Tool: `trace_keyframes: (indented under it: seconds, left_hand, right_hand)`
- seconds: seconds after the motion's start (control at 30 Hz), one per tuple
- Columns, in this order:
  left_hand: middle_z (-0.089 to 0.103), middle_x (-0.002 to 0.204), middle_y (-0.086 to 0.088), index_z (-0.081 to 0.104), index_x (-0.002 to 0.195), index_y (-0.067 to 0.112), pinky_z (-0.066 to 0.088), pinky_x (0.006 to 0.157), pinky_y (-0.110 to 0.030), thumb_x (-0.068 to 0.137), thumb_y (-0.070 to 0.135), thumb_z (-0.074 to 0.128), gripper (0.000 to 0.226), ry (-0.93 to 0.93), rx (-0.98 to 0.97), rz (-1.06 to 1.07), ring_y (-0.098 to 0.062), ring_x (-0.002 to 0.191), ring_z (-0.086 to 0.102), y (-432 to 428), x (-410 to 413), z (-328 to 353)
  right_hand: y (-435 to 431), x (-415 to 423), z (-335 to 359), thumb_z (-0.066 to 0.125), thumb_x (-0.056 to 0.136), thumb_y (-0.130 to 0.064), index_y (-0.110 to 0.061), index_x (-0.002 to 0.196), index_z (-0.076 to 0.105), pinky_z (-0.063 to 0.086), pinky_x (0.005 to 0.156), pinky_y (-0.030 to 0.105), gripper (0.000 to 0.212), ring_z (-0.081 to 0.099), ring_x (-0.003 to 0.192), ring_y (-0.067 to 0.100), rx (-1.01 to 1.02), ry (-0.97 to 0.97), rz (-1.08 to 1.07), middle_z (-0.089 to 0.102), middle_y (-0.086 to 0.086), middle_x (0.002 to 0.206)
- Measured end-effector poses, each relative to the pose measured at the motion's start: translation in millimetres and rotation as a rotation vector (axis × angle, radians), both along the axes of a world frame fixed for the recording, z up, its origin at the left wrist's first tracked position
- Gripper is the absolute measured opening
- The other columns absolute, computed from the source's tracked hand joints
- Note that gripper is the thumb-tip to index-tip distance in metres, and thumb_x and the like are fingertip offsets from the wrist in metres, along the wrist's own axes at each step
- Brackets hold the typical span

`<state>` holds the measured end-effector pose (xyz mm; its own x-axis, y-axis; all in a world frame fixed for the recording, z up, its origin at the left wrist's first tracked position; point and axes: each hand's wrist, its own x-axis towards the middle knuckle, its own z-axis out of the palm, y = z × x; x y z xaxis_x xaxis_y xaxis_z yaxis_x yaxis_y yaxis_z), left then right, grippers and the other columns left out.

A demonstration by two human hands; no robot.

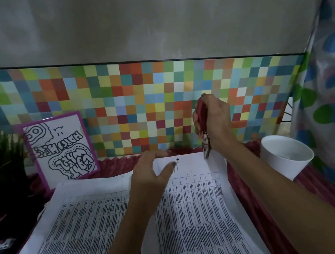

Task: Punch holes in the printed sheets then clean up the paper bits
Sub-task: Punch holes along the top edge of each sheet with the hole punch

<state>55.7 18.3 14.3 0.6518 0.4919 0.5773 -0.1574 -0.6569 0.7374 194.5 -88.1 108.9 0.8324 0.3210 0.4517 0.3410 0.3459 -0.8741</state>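
- Punch point(205, 138), clenched in the right hand point(217, 120), points nose-down onto the far edge of the sheet point(195, 207).
- Left hand point(147, 173), fingers straight, presses that sheet flat just left of it, near the far edge of the bench point(255, 200).

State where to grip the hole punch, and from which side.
Grip the hole punch by its red handles, coming from above: it stands nearly upright, with its metal head down on the printed sheet's far edge. The right hand holds it so.

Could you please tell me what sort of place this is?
Probably a home desk corner: white printed table sheets on a dark red ribbed cloth, a purple-bordered doodle card against a multicoloured checkered wall.
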Motion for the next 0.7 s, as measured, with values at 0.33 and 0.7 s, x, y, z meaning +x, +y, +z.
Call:
trace_keyframes:
  seconds: [0.33,0.7]
  left_hand:
    - [0.060,0.119,0.006,0.057,0.121,0.023,0.042,0.097,-0.037,0.103,0.021,0.044,0.022,0.370,0.727,0.058,-0.018,0.108,0.057,-43.6,35.4,51.1]
    - [0.070,0.092,0.006,0.071,0.097,0.015,0.046,0.074,-0.023,0.098,0.023,0.057,0.015,0.129,0.361,-0.154,-0.007,0.083,0.062,-28.2,44.8,19.5]
  right_hand:
    - [5.3,-0.9,-0.7,0.042,0.083,-0.023,0.015,0.066,0.047,0.033,0.039,0.028,0.042,0.037,0.045,0.028,-0.011,-0.069,-0.032,0.047,0.030,0.058]
    - [2.7,-1.0,0.2,0.045,0.086,-0.023,0.006,0.069,0.056,0.035,0.039,0.029,0.035,0.039,0.041,0.024,0.024,0.029,0.047,0.051,0.017,0.055]
